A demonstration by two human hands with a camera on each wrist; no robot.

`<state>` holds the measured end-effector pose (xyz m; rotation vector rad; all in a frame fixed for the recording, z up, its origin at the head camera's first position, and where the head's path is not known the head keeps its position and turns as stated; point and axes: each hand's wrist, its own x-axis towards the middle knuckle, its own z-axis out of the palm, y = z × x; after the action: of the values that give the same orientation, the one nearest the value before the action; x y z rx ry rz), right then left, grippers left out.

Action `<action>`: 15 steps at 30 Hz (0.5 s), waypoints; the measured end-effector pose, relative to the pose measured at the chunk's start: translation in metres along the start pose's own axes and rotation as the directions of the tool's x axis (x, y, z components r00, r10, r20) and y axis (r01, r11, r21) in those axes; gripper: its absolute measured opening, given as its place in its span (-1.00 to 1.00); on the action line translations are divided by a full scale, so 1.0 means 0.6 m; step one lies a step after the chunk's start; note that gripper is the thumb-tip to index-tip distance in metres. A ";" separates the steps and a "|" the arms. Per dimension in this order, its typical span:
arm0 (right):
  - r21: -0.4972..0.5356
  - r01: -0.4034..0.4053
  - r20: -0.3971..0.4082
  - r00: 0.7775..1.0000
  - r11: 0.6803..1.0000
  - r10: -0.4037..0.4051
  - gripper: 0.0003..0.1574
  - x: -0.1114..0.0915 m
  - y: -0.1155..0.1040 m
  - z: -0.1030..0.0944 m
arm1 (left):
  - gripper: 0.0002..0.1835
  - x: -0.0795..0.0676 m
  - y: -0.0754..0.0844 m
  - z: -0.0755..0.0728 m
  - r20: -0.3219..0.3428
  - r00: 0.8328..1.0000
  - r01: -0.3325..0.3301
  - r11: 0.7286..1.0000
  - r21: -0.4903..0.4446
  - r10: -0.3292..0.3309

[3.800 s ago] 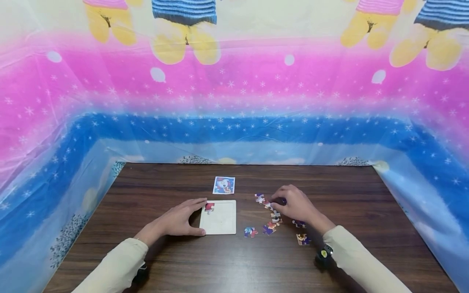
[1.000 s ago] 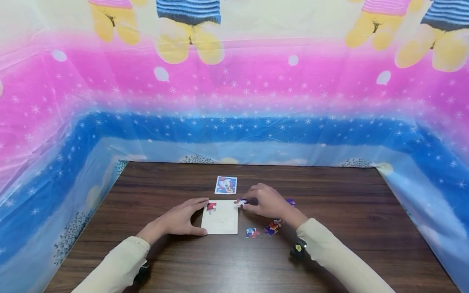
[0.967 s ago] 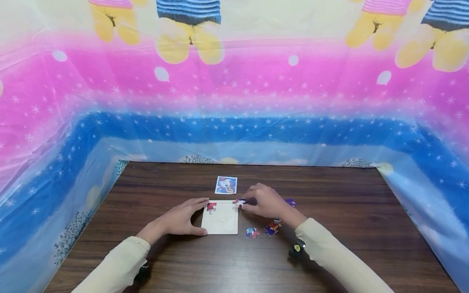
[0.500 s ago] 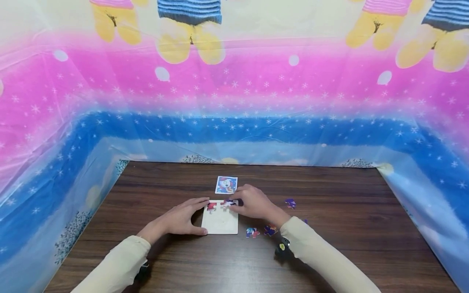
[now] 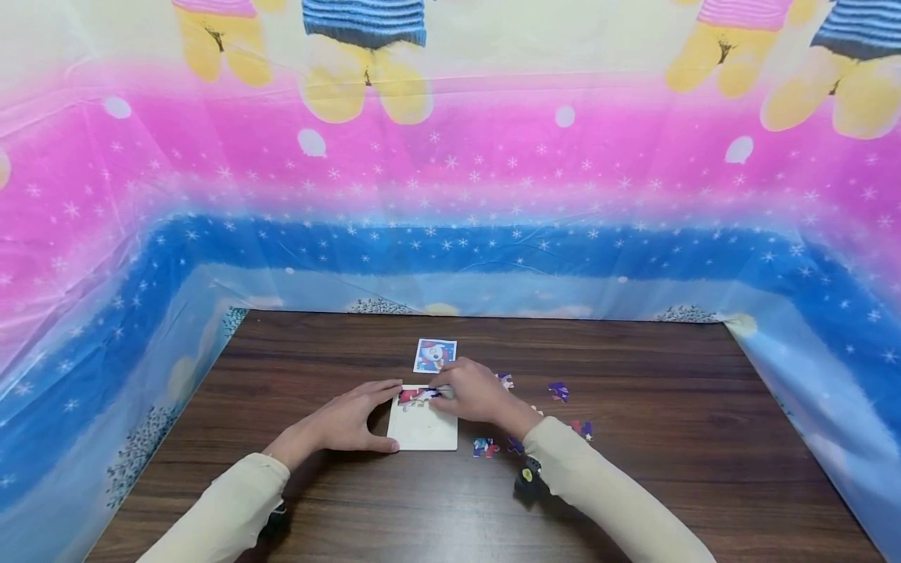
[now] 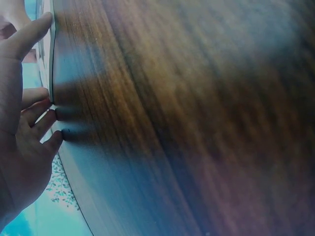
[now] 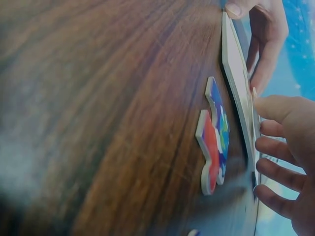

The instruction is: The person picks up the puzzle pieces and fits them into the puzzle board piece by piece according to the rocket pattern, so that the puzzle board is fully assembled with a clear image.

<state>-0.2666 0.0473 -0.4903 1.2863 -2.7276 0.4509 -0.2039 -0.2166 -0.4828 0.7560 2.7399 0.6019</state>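
Note:
A white square puzzle board [image 5: 422,432] lies on the dark wooden table. My left hand [image 5: 345,420] steadies it from the left side, thumb and fingers spread along that edge; the left wrist view shows them against the board's rim. A red jigsaw piece [image 5: 406,397] sits in the board's far left corner. Just right of it, my right hand [image 5: 473,392] pinches a white and purple jigsaw piece [image 5: 425,394] by its right end, low over the board's far edge. The right fingers partly cover this piece.
A printed picture card [image 5: 435,355] lies beyond the board. Loose jigsaw pieces are scattered to the right: a blue and red one [image 5: 485,447] near the board, a purple one [image 5: 558,391] farther off, and several others partly behind the right arm. A patterned cloth [image 5: 450,250] encloses the table.
My right hand has picked up a jigsaw piece from the loose group and brought it left onto the board, up beside the red piece. My left hand stays at the board's edge.

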 end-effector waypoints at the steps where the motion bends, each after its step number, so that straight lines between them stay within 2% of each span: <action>1: -0.002 -0.001 0.001 1.000 1.000 0.001 -0.63 0.001 0.000 0.001 | 0.05 0.000 0.000 0.000 0.000 1.000 -0.001 1.000 0.002 0.001; 10: 0.006 -0.037 0.038 0.999 0.999 0.037 -0.61 0.005 -0.002 0.006 | 0.04 0.000 0.000 0.001 -0.001 1.000 -0.004 1.000 0.003 0.004; 15: 0.010 -0.033 0.030 0.999 0.999 0.033 -0.62 0.005 0.000 0.008 | 0.05 0.000 -0.001 0.001 -0.002 1.000 -0.002 1.000 0.002 0.002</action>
<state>-0.2682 0.0440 -0.4941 1.2623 -2.7790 0.4530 -0.2041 -0.2165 -0.4836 0.7594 2.7421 0.6002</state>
